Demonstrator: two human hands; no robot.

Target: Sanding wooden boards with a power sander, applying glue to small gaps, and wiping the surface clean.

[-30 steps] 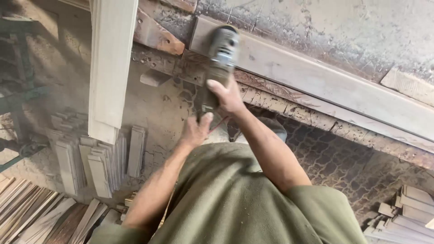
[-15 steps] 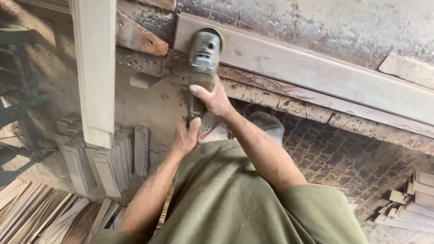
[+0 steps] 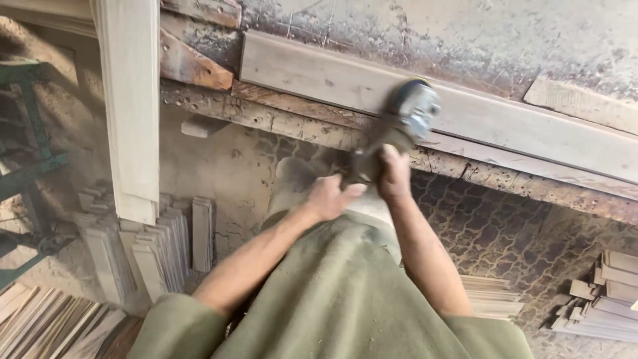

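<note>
A grey hand-held angle grinder rests its head on a long grey wooden plank that lies along the edge of a dusty workbench. My right hand grips the grinder's body just behind the head. My left hand holds the rear end of the tool's handle. The grinder is blurred by motion. Both forearms reach out from green sleeves.
A pale upright board stands at the left. Short wooden slats are stacked on the floor below it, more planks lie at bottom left and blocks at bottom right. A green metal frame stands far left.
The grinder and both hands have slid to the right along the plank, from its left end toward its middle. My left hand stays on the handle's rear.
</note>
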